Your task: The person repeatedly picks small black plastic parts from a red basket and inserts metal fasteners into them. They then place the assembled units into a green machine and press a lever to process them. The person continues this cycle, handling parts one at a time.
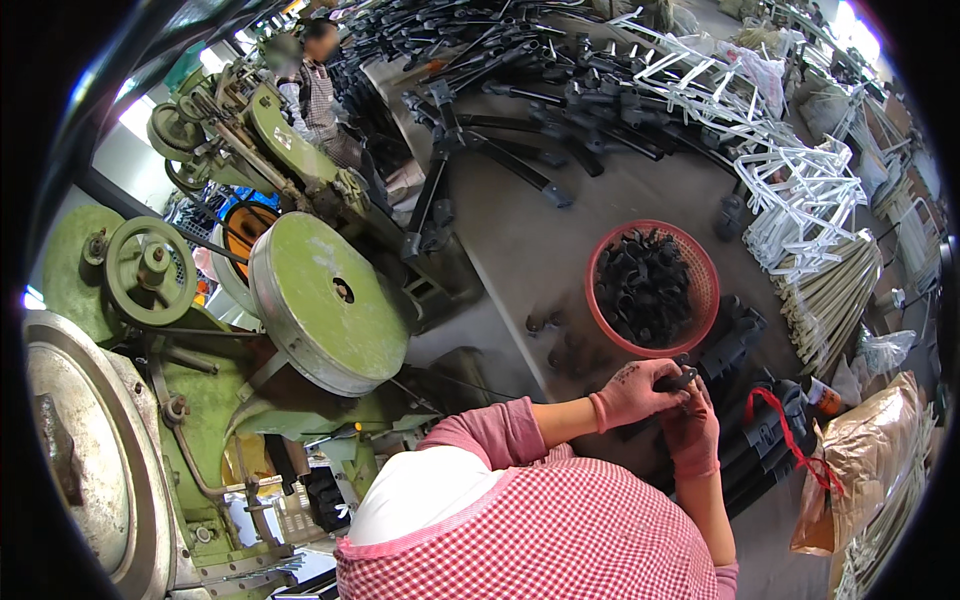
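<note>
"Left hand point(636, 396) and right hand point(692, 435), both in pink gloves point(618, 404), come together in front of the body. How are they set?"

"The left one has its fingers bent in, pinching a small black part point(676, 381). The right one's fingertips come up against it; whether they grip it or only touch it, I can't tell."

"And around them, biggest first?"

"A green machine point(200, 405) with a broad round wheel point(320, 310) stands to the left. Beyond the hands spreads a grey table point(505, 235). On it sits a round red basket point(709, 288) with a perforated wall, heaped with black pieces point(640, 290). Off to the right, an orange container point(826, 401) lies beside some crumpled brown wrapping point(872, 445)."

"What does the pinched part look like?"

"Short and dark, with a rounded end poking out past the fingers. The gloves cover the rest."

"Where exactly is it?"

"Between the two hands, at the left one's fingertips, near the close side of the basket's rim."

"Anything to read?"

"Dark marks point(627, 373) show on the back of the left glove, too small to tell whether they're lettering. Any print on the container is too small as well."
</note>
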`<state>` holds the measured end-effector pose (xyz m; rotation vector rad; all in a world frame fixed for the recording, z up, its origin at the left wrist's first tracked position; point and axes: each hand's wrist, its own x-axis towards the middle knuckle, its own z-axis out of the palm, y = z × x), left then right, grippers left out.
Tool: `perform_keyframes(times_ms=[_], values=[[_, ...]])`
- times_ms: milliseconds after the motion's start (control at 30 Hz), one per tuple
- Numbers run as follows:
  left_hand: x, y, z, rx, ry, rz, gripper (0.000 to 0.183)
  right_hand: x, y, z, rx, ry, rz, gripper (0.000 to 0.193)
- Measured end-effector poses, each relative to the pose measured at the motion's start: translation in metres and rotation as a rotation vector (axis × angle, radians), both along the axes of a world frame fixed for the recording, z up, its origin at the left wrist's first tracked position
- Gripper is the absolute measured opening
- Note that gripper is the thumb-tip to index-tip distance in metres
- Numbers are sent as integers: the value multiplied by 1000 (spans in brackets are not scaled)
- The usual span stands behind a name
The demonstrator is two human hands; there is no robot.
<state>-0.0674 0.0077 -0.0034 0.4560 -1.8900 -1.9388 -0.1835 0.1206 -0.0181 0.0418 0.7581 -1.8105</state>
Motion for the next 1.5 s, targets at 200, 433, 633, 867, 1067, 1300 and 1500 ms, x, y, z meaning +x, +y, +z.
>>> perform_keyframes(times_ms=[200, 433, 633, 867, 1067, 1300, 1500], values=[[0, 12, 11, -74, -70, -79, 26, 3, 12, 16, 184, 307, 6, 30], [0, 11, 11, 126, -90, -52, 19, 11, 13, 22, 193, 437, -44, 25], [1, 14, 6, 42, 83, -10, 13, 15, 8, 22, 143, 195, -52, 16], [23, 2, 25, 19, 74, 27, 13, 0, 17, 9, 82, 126, 110, 16], [28, 16, 32, -966, 72, 0, 23, 9, 12, -13, 86, -191, 102, 19], [26, 3, 16, -492, -60, -19, 29, 14, 21, 20, 262, 177, 251, 22], [26, 5, 3, -492, 0, -74, 19, 15, 21, 30, 289, 235, 298, 26]])
